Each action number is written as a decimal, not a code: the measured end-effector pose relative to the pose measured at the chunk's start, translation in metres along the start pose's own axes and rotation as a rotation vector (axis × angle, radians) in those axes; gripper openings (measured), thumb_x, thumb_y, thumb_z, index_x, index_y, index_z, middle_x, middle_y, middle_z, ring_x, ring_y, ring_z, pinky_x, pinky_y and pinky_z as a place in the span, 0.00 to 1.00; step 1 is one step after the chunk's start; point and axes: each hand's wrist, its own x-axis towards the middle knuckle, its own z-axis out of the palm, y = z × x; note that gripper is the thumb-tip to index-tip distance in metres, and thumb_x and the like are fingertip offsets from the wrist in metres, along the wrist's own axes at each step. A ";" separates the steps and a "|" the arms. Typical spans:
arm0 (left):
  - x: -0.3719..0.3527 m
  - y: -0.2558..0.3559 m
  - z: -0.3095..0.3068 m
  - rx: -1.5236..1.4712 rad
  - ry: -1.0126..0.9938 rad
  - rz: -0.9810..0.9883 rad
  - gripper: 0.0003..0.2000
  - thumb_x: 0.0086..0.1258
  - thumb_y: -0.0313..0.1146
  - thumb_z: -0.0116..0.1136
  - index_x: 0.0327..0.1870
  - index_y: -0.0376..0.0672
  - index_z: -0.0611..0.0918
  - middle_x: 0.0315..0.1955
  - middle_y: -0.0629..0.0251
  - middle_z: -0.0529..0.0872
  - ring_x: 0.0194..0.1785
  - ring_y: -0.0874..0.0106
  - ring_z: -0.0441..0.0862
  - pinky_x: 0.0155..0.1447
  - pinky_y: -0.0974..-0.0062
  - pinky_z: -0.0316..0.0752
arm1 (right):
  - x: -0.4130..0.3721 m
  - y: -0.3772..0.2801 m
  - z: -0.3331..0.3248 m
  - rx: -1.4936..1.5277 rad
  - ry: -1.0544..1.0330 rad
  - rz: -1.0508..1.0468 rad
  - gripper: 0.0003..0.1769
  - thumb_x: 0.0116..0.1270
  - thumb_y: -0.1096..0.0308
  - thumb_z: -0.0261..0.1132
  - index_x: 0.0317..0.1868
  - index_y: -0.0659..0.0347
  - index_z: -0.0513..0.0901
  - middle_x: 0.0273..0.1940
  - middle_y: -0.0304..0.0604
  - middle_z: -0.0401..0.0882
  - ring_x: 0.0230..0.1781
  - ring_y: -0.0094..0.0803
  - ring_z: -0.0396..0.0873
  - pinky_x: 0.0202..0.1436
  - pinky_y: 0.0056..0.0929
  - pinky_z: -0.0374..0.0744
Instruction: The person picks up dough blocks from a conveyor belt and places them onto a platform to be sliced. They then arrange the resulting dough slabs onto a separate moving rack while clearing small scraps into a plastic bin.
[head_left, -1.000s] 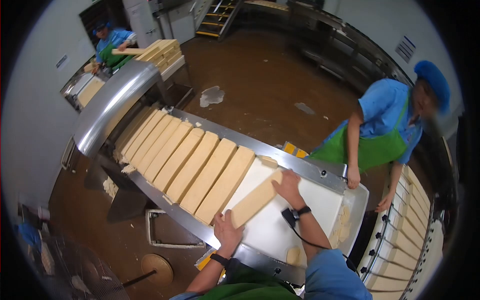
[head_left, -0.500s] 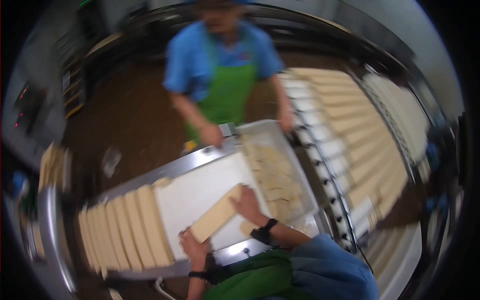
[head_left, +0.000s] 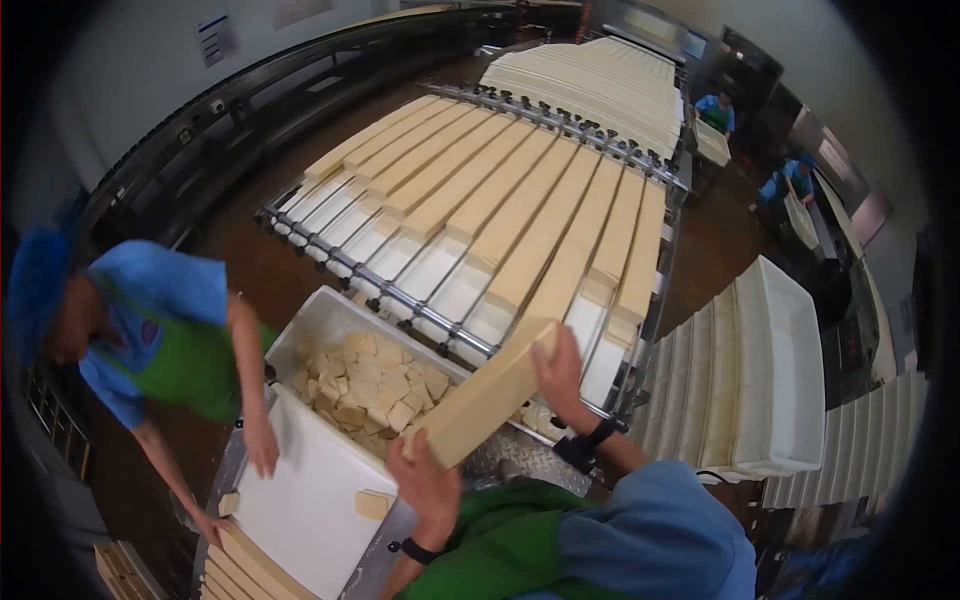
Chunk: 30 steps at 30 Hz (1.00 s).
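Note:
A long, pale-yellow, flat-sided slab (head_left: 490, 395) is held up at a slant between my two hands, its makeup not clear. My left hand (head_left: 428, 485) grips its near lower end above the white board. Closed round the far upper end is my right hand (head_left: 558, 372), close to the conveyor's front edge. Similar long slabs (head_left: 500, 200) lie side by side on the conveyor. Below the held slab, a white tub (head_left: 300, 325) contains many broken pale pieces (head_left: 375, 385). A small offcut (head_left: 372, 504) rests on the white board (head_left: 300, 500) beside my left wrist.
A co-worker (head_left: 150, 330) stands left of the board, one hand touching a row of slabs (head_left: 250, 570). Stacked white trays (head_left: 740, 370) stand at right. The conveyor's metal rail (head_left: 400, 315) has black knobs. Two more people work in the far right background.
My view has swung right toward the conveyor. Both hands have lifted the slab off the white board and carried it toward the conveyor. The co-worker now touches the slab row.

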 end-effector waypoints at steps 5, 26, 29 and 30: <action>0.010 0.092 0.033 -0.148 -0.319 0.129 0.40 0.51 0.36 0.77 0.67 0.42 0.70 0.58 0.46 0.67 0.61 0.47 0.69 0.63 0.56 0.68 | 0.066 0.100 -0.053 -0.108 0.030 0.033 0.21 0.70 0.60 0.62 0.54 0.68 0.76 0.47 0.60 0.80 0.49 0.58 0.79 0.52 0.48 0.76; 0.040 0.133 0.110 -0.340 -0.461 0.065 0.34 0.70 0.37 0.61 0.73 0.39 0.59 0.57 0.43 0.71 0.58 0.47 0.75 0.58 0.57 0.73 | 0.079 0.124 -0.044 -0.656 -0.143 -0.035 0.33 0.68 0.51 0.63 0.65 0.66 0.73 0.62 0.60 0.71 0.70 0.52 0.63 0.73 0.66 0.49; 0.047 0.136 0.132 -0.350 -0.423 0.076 0.33 0.70 0.37 0.59 0.73 0.39 0.60 0.57 0.44 0.71 0.59 0.48 0.74 0.60 0.56 0.72 | 0.048 0.107 -0.051 -0.597 -0.193 -0.038 0.34 0.69 0.52 0.63 0.69 0.65 0.69 0.66 0.60 0.67 0.74 0.55 0.58 0.73 0.66 0.48; 0.049 0.136 0.136 -0.354 -0.420 0.071 0.32 0.71 0.36 0.59 0.73 0.39 0.60 0.56 0.44 0.71 0.59 0.48 0.74 0.60 0.56 0.72 | 0.036 0.102 -0.054 -0.568 -0.213 -0.053 0.34 0.70 0.52 0.63 0.69 0.64 0.68 0.68 0.59 0.66 0.75 0.56 0.57 0.73 0.66 0.48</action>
